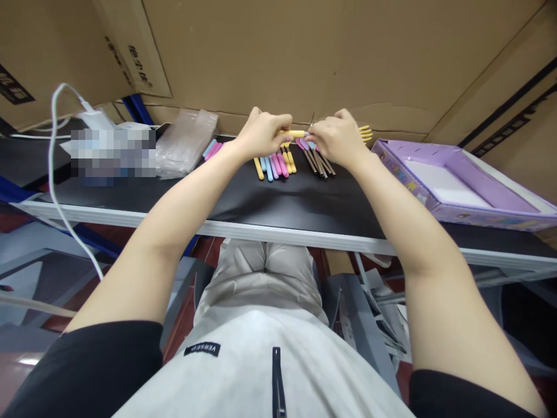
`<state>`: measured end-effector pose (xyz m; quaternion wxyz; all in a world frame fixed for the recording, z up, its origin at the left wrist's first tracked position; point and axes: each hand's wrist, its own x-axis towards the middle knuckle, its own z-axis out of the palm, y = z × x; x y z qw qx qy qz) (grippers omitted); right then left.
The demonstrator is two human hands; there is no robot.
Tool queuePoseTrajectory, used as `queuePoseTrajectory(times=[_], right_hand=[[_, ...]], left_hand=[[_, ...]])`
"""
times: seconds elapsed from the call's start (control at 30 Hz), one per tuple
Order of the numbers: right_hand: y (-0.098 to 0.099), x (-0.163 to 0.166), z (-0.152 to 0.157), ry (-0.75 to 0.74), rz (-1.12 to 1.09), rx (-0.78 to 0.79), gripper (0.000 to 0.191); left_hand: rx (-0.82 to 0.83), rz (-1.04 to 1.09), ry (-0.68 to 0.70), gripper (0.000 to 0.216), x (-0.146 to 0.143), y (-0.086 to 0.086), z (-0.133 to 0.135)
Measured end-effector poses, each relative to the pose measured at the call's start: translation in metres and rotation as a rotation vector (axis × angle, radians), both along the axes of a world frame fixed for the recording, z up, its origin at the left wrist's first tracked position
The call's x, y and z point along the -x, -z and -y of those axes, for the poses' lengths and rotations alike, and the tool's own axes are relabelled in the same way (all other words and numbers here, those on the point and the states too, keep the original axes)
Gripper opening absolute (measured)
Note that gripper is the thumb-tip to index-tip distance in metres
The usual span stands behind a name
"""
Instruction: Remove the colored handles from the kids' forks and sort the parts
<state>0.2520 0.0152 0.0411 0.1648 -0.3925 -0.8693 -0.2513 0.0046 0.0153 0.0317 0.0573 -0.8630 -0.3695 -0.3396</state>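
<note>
My left hand (262, 132) is closed around one end of a small yellow handle (297, 134), held level above the table. At its other end, where a pale purple bit shows, the fingers of my right hand (335, 134) pinch together. A thin dark metal tip (312, 118) sticks up beside those fingers; what it belongs to is hidden. Below my hands lie several yellow, blue, pink and purple handles (275, 165) side by side. Several brown rods (321, 165) with coloured ends lie to their right. Yellow prongs, like a fork's (365, 134), show behind my right wrist.
A purple open box (487, 216) stands on the black table (304, 206) at right. Clear plastic bags (185, 142) and more pink and blue handles (213, 150) lie left. A white cable (52, 151) hangs over the table's edge. Cardboard (331, 58) walls the back.
</note>
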Motion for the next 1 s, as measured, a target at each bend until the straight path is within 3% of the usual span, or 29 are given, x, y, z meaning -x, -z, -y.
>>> queuePoseTrajectory(times=[0.13,0.33,0.67,1.0], right_hand=[[-0.017,-0.003,0.009,0.065,0.063,-0.053,0.052],[-0.012,-0.008,-0.001,-0.020,0.018,-0.084,0.078],[-0.002,-0.015,-0.004,-0.065,-0.042,-0.010,0.045],[0.000,-0.016,-0.002,-0.035,-0.030,0.036,0.041]], left_hand=[[0.023,0.008,0.002,0.015,0.001,-0.018,0.011],[0.033,0.011,0.002,0.014,0.006,-0.017,0.015],[0.079,0.010,0.014,0.014,0.014,-0.011,0.015],[0.091,0.035,0.025,0.012,0.022,-0.008,0.013]])
